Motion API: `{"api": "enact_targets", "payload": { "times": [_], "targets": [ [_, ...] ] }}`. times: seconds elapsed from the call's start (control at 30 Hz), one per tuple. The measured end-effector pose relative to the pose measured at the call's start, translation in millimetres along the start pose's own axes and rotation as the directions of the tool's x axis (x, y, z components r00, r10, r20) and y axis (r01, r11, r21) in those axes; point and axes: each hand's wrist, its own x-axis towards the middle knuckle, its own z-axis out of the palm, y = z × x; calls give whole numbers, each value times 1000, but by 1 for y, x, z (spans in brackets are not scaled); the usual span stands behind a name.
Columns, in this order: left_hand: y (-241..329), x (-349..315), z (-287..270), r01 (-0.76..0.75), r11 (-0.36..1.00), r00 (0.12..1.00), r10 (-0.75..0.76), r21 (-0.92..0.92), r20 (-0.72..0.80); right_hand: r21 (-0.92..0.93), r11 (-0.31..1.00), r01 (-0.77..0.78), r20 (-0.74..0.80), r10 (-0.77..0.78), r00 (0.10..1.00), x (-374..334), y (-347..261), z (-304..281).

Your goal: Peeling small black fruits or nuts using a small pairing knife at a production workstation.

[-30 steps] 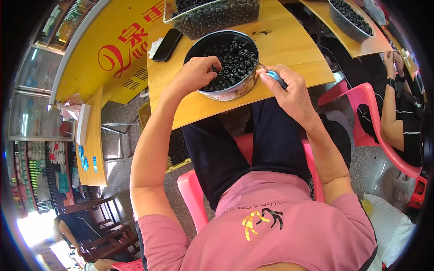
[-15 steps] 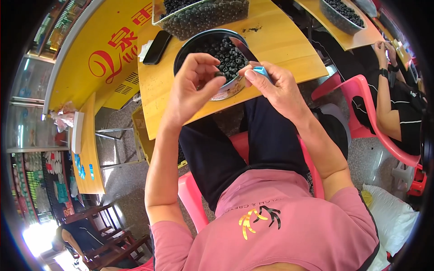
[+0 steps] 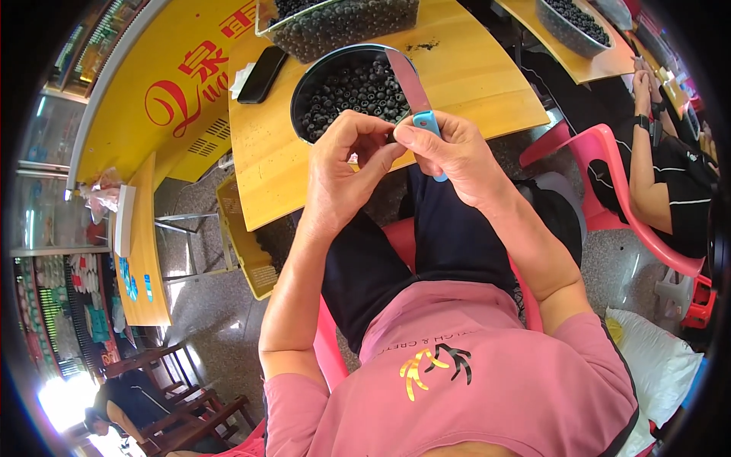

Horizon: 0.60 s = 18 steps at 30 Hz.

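Observation:
My right hand (image 3: pixel 457 152) is closed round the blue handle (image 3: pixel 428 122) of a knife (image 3: pixel 410 80), whose broad blade points up and away over the rim of a round bowl (image 3: pixel 295 97). In the fingertips of my left hand (image 3: pixel 343 164) is a small dark round piece (image 3: pixel 391 139), partly hidden, close against my right thumb. Both hands meet just in front of the bowl, above the table's near edge. Inside the bowl lie many small dark balls (image 3: pixel 354 93), like berries or nuts; their exact kind cannot be told.
A clear box (image 3: pixel 343 30) of the same dark balls stands behind the bowl on the wooden table (image 3: pixel 480 91). A black phone (image 3: pixel 263 75) lies left of it. Another filled container (image 3: pixel 575 27) and a person (image 3: pixel 647 152) are at the right. A yellow crate (image 3: pixel 247 236) stands below left.
My left hand has come in to the right, its fingertips now meeting my right hand. The knife's blade has turned more upright, and the view has shifted slightly.

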Motion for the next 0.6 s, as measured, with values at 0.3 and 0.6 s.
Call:
{"api": "enact_targets", "payload": {
  "times": [0.3, 0.6],
  "targets": [
    [4, -20, 31, 21, 955, 967, -95, -295, -238, 101, 993, -66, 13, 65, 998, 0, 4, 2],
    [10, -23, 27, 107, 877, 951, -227, -468, -208, 64, 997, -43, -12, 44, 999, -1, 0, 4]
  ]
}}
